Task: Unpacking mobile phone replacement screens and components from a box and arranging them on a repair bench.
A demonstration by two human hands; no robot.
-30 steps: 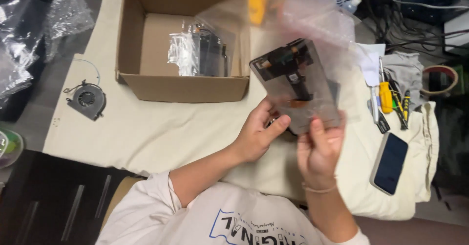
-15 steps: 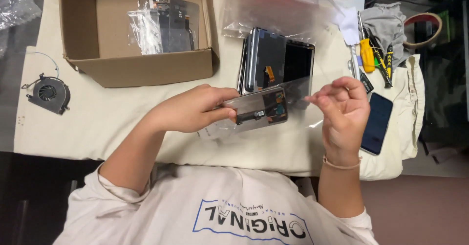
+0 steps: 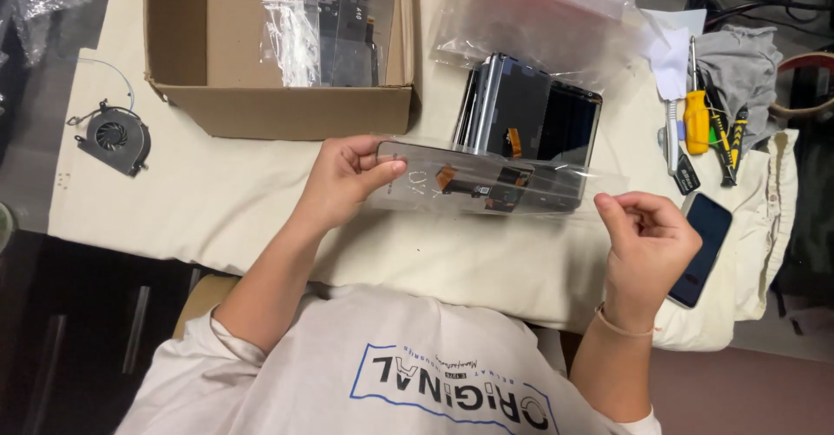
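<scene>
Left hand (image 3: pixel 343 179): fingers curled, thumb pressed on top, pinching the 9 o'clock end of a phone screen panel (image 3: pixel 473 179) held level above the cream cloth (image 3: pixel 217 209). Right hand (image 3: pixel 647 240): fingertips pressed together, pinching the edge of the clear plastic film (image 3: pixel 599 183) at the panel's 3 o'clock end. Stack of screen panels (image 3: pixel 530 114) standing just beyond, at 12 o'clock. Cardboard box (image 3: pixel 278 109) with bagged panels at 11 o'clock. Cooling fan (image 3: pixel 113 135) far out at 9 o'clock. Yellow-handled screwdriver (image 3: pixel 695 118) and dark phone (image 3: pixel 704 244) at 3 o'clock.
</scene>
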